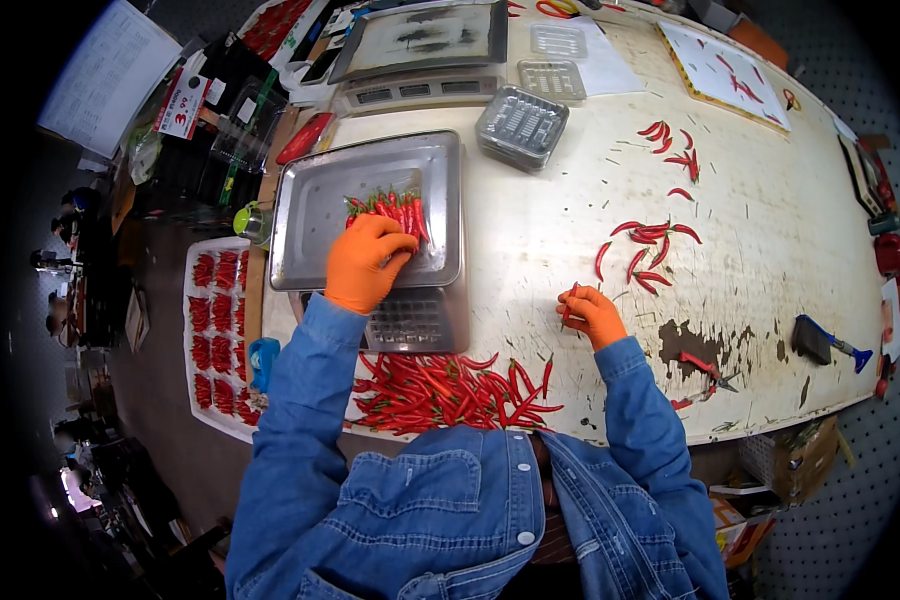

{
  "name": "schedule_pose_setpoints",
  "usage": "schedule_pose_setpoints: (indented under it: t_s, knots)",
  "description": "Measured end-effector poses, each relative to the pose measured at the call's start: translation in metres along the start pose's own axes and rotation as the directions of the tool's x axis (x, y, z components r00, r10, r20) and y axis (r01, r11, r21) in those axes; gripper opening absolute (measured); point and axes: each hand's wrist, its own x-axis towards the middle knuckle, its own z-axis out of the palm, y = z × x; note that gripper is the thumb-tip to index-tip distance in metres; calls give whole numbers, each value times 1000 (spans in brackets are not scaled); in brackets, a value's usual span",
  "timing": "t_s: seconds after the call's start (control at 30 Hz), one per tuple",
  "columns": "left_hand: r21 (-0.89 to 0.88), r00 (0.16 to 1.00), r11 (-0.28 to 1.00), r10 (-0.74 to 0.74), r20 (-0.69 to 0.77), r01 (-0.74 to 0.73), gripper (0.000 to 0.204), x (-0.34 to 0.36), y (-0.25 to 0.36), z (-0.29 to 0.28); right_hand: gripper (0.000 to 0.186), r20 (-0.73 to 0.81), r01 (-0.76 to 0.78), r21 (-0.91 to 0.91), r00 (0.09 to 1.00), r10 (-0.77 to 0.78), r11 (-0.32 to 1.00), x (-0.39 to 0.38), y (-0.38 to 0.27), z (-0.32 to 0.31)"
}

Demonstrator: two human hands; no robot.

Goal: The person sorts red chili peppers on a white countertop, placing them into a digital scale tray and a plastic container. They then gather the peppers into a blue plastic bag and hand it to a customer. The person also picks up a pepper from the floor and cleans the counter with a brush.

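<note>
An orange-gloved left hand (366, 264) curls its fingers over slender red chillies (403, 212) on a silver metal tray (305, 220); the orange-gloved right hand (598, 320) pinches a slim red chilli (570, 306) (best gripped lightly).

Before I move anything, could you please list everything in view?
Table: one, worn white, centre
Scale: one, silver, left on table
Bunched chillies: several, red, on scale
Chilli heap: one, red, table's near edge
Loose chillies: many, red, table's right half
Plastic trays: one stack, two others, clear, far side
Machine: one, grey, table's far left
Board: one, white, far right
Brush: one, blue and dark, right
Hand tool: one, red-handled, near right
Crate of chillies: one, white, left of table
Background clutter: uncounted, partly too dark, picture's edges
Sleeves: two, blue, lower half
Left hand: one, orange-gloved, at bunched chillies
Right hand: one, orange-gloved, holding one chilli
</note>
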Motion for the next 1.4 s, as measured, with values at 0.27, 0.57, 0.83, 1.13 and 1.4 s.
schedule_pose_setpoints:
  t_s: [0.27,0.57,0.83,1.13,1.4]
  knots:
    - [111,987,985,121,110,-133,16,10,-7,12,17,17,-8,2,1000,8,1000,-1,3,-1]
    - [-343,959,922,-241,-150,178,18,-6,-1,9,18,32,-11,16,999,11,1000,-2,4,-6]
    - [-707,778,650,-584,-230,279,18,-16,-7,-6,23,123,10,31,992,-14,999,-5,-2,10]
    - [-90,993,989,-116,-3,115,32,-12,19,10,17,90,35,16,995,-36,999,-8,5,1]
    - [-152,960,981,-156,-233,122,25,-19,16,30,20,75,8,2,997,-8,1000,-9,10,-4]
